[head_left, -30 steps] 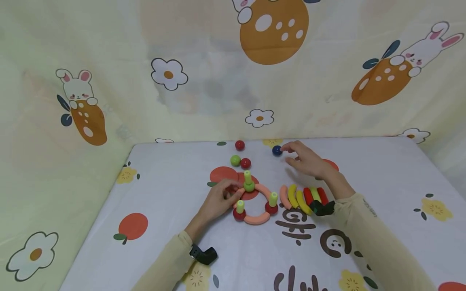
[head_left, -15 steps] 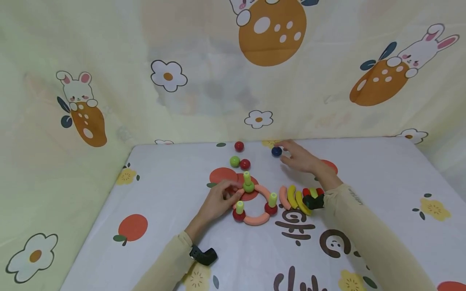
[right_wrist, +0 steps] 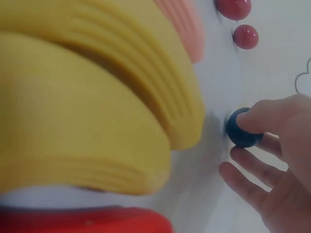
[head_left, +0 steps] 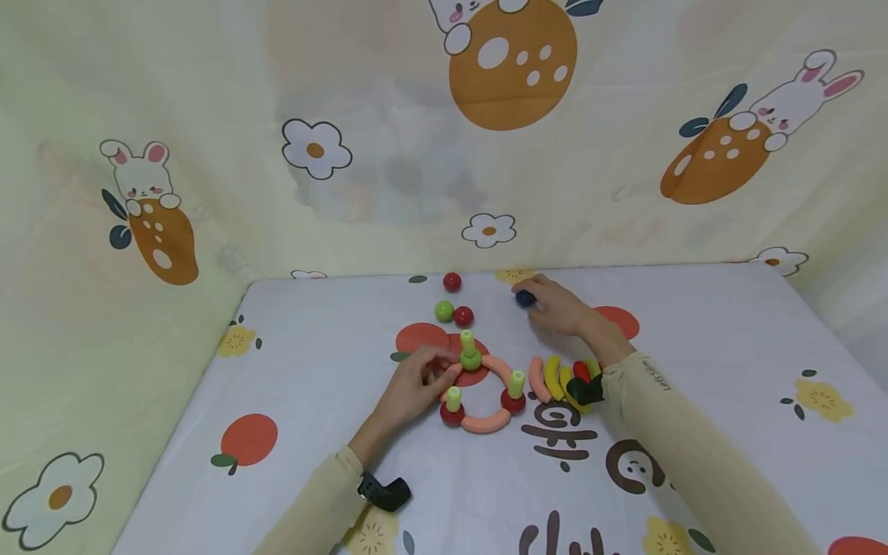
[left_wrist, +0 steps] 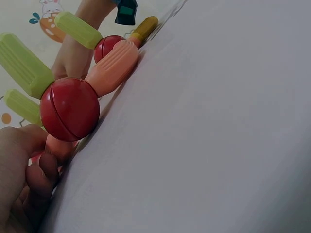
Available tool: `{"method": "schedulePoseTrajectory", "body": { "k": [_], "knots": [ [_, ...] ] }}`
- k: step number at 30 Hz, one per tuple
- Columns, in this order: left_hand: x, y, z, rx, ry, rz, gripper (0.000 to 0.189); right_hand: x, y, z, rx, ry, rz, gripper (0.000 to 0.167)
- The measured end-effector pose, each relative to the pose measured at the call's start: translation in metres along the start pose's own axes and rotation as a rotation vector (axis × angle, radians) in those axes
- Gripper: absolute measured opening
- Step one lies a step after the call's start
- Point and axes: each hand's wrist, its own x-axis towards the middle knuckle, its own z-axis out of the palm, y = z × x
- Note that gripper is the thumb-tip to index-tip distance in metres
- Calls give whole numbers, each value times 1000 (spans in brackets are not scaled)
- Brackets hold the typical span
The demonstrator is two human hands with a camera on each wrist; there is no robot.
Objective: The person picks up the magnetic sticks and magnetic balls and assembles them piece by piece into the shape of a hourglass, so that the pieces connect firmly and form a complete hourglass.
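One glossy dark-blue ball (right_wrist: 238,135) at the far side of a white printed tablecloth (head_left: 312,362), pinched by the right hand (head_left: 563,311). Left hand (head_left: 415,383) pinches the left curve of a salmon-pink ribbed plastic ring (head_left: 486,422) with red and green ball joints (head_left: 512,403) and upright pale-green rods (head_left: 516,381). Smooth and round, likely to roll: best gripped across its middle, ring steadied lightly. No container visible; two glossy red balls (head_left: 463,316) and one green ball (head_left: 444,311) lie loose on the cloth.

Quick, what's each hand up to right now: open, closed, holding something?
Left hand: closed, pinching a curved pink stick.
Right hand: closed, with the blue ball in its fingers.
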Motion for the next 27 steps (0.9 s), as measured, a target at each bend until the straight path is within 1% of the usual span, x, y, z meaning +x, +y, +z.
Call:
{"method": "schedulePoseTrajectory", "body": {
  "k": [5,8,17,27],
  "knots": [
    [-1,2,-1,-9,3,8,21,2,-1,1,-9,-4,6,34],
    [-1,2,-1,-11,4,9,20,0,-2,1,-4,1,5,33],
    [-1,2,1,-12,-2,17,21,-5,-3,0,21,21,13,33],
    [-1,-1,1,3,-5,28,23,-8,0,3,94,34,20,34]
  ]
}}
